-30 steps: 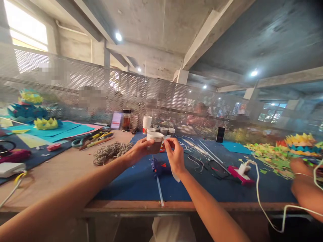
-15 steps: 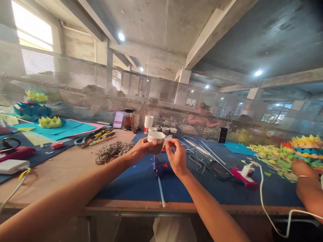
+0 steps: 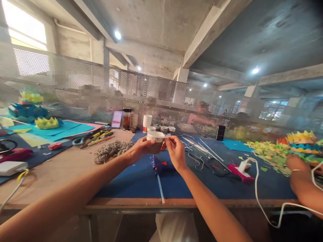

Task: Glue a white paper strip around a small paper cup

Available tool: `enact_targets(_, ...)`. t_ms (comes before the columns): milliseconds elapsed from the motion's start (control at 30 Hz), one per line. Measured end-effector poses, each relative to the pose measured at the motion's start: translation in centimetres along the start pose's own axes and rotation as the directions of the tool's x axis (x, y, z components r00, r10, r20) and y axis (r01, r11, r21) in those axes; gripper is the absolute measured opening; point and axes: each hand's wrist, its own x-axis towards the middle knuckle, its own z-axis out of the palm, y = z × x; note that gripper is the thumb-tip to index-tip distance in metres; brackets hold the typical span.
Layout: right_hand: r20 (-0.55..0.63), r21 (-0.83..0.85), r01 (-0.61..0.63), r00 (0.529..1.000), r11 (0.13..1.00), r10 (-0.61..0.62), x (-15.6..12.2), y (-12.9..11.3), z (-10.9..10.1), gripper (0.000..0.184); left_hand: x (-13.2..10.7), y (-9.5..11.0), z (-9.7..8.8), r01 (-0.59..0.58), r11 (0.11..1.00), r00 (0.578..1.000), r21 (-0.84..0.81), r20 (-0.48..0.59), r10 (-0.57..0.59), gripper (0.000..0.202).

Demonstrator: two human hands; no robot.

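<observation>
My left hand [image 3: 141,148] is closed around the left side of a small paper cup [image 3: 156,137], thumb on its front. The cup has a white upper band with dark marks and a grey-brown lower part. At the cup's right rim, the thumb and forefinger of my right hand [image 3: 176,151] are pinched together. Whatever lies between them is too small to make out. Beneath the cup, a blue glue gun [image 3: 155,164] rests on the blue mat, a clear glue stick [image 3: 160,189] extending from it toward me. A tangled heap of grey cord [image 3: 112,151] lies left of my left hand.
Several cups [image 3: 164,129] stand behind my hands near a perforated metal screen [image 3: 171,97]. Pliers and cutters [image 3: 97,138] lie left. Right are loose cords and sticks [image 3: 199,148], a pink power strip [image 3: 241,173] with white cable, and another person's arm [image 3: 300,181] by paper scraps.
The cup's rim has tilted, showing less of the inside. My right fingertips have moved in against the rim. The whole view has shifted slightly.
</observation>
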Motion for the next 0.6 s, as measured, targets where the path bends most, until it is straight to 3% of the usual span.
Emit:
enact_targets(300,0.071,0.11,-0.151,0.987,0.982,0.144,0.7,-0.3,-0.2,0.03,0.0,0.1,-0.1,0.026,1.0,1.0,-0.005,0.006,-0.026,0.054)
enact_targets(600,0.089,0.04,-0.167,0.983,0.985,0.163,1.0,0.8,-0.6,0.037,0.1,-0.1,-0.3,0.051,0.999,0.999,-0.02,0.013,-0.05,0.046)
